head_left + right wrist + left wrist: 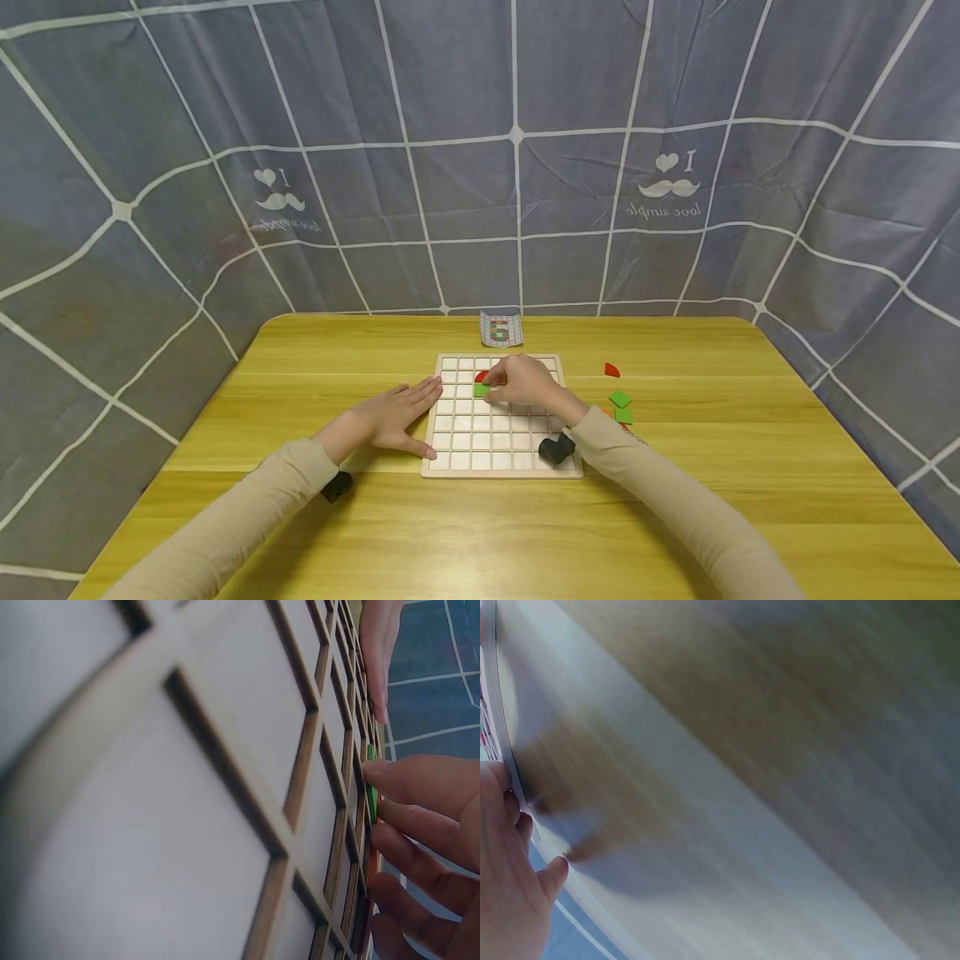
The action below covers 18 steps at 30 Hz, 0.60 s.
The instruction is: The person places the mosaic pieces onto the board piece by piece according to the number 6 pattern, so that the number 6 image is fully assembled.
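We see the right hand (525,383) over the upper part of the wooden grid board (480,446), its fingertips pinching a green tile (481,389) that sits in a cell just below a red tile (481,377). The left hand (390,417) lies flat and open on the table (300,367), fingers touching the board's left edge. Spare tiles (619,400) lie to the right.

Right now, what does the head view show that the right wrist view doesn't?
Head only: the yellow wooden table, the patterned card beyond the board, the loose red quarter-circle piece and green square pieces at the right, both sleeves. Right wrist only: the grid's raised ribs close up. Both: the pale wooden grid board, the right hand pinching a green tile, the left hand flat at the board's edge.
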Each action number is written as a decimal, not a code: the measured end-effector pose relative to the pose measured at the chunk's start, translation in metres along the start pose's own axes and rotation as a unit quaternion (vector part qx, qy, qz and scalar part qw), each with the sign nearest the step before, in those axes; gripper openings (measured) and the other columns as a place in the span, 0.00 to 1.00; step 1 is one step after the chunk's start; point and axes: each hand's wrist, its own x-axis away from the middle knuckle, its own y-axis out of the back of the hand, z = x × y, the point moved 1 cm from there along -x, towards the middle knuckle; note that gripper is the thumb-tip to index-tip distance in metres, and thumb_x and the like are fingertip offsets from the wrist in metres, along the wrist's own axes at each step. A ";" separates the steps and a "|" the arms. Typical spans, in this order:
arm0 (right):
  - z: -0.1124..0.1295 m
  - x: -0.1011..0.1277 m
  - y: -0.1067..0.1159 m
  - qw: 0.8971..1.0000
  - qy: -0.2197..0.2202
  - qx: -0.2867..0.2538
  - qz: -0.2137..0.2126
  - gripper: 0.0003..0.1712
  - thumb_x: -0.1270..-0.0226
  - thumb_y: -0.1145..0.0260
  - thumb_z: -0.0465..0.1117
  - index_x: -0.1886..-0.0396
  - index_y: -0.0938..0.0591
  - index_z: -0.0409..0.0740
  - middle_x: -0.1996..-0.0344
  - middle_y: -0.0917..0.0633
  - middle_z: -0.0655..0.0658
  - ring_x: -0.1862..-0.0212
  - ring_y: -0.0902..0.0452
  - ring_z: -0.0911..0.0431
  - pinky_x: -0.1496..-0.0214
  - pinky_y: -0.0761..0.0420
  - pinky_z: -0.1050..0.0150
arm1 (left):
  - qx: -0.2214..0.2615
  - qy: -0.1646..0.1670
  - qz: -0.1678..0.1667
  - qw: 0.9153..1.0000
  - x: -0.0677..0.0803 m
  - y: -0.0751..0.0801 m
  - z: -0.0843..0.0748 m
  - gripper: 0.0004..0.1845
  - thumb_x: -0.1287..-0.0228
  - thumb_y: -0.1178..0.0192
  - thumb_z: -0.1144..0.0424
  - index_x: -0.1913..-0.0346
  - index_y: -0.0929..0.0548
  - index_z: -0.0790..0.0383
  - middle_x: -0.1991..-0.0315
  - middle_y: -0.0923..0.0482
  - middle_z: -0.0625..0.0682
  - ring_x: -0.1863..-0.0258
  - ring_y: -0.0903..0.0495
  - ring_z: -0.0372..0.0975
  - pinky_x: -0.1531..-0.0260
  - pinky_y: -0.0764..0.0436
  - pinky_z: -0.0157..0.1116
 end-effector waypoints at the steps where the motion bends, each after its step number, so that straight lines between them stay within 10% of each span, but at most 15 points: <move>1: 0.000 0.000 0.000 1.000 0.000 0.002 0.002 0.13 0.50 0.30 0.50 0.64 0.14 0.53 0.69 0.14 0.55 0.70 0.22 0.67 0.67 0.24 0.71 | 0.000 0.000 0.000 1.000 0.000 0.000 0.000 0.58 0.54 0.57 0.22 0.28 0.62 0.55 0.27 0.68 0.50 0.27 0.62 0.42 0.29 0.51 0.46; 18: -0.010 0.008 0.015 1.000 0.003 -0.016 -0.018 0.14 0.51 0.30 0.49 0.63 0.15 0.54 0.67 0.15 0.57 0.71 0.25 0.65 0.71 0.27 0.69 | -0.005 0.001 0.001 1.000 -0.001 0.001 -0.004 0.58 0.53 0.56 0.24 0.28 0.62 0.57 0.27 0.69 0.51 0.27 0.63 0.42 0.30 0.51 0.47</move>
